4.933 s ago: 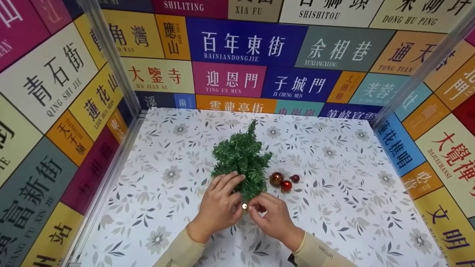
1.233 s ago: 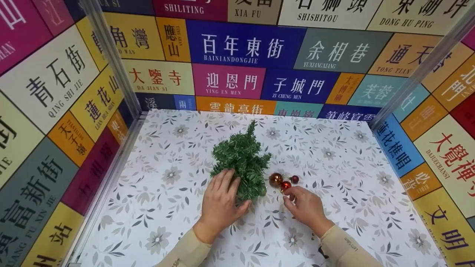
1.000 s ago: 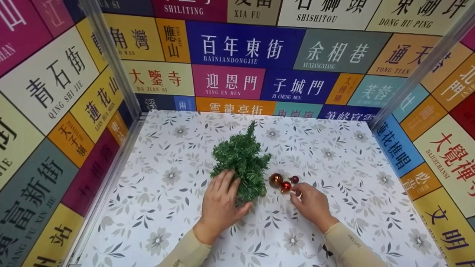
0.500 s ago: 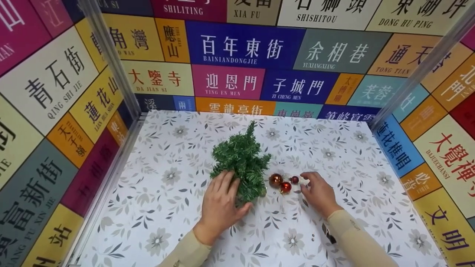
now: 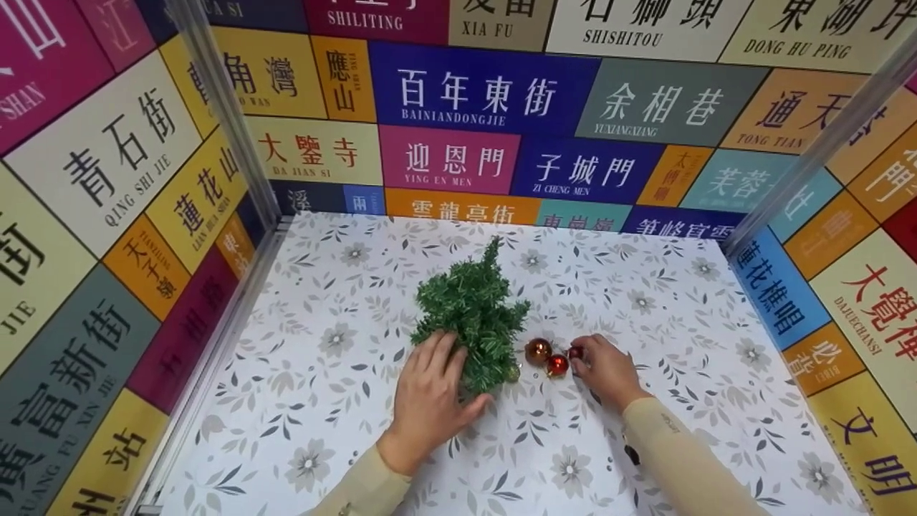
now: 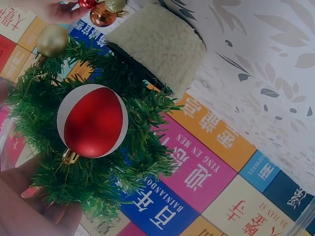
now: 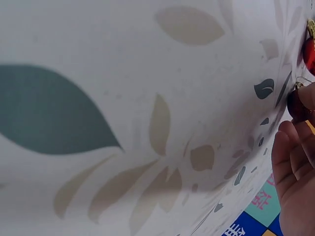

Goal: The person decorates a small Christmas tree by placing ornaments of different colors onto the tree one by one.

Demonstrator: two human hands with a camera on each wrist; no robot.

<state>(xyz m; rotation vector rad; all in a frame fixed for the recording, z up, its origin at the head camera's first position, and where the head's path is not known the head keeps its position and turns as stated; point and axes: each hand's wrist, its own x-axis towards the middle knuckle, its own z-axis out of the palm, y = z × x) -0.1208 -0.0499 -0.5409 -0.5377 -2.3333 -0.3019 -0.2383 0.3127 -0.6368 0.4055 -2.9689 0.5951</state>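
A small green Christmas tree [image 5: 473,315] stands mid-table. My left hand [image 5: 430,387] holds it at its lower left side, fingers among the branches. In the left wrist view a large red-and-white ball ornament [image 6: 93,123] and a gold ball ornament [image 6: 52,41] hang on the foliage, above a fleecy pale base [image 6: 162,46]. Right of the tree, my right hand [image 5: 609,369] pinches a small dark red ball ornament [image 5: 575,352] between thumb and fingertips. The right wrist view shows that dark red ball [image 7: 297,105] at the fingertips, with its gold cap.
A copper ball ornament [image 5: 538,351] and a bright red ball ornament [image 5: 557,365] lie close together between the tree and my right hand. The table has a leaf-patterned white cloth [image 5: 322,401]. Walls of coloured sign panels [image 5: 473,86] enclose its back and sides.
My right hand has left the tree's front, passed the bright red ball, and come onto the small dark red ball, now pinched. My left hand stays at the tree, its thumb spread wider.
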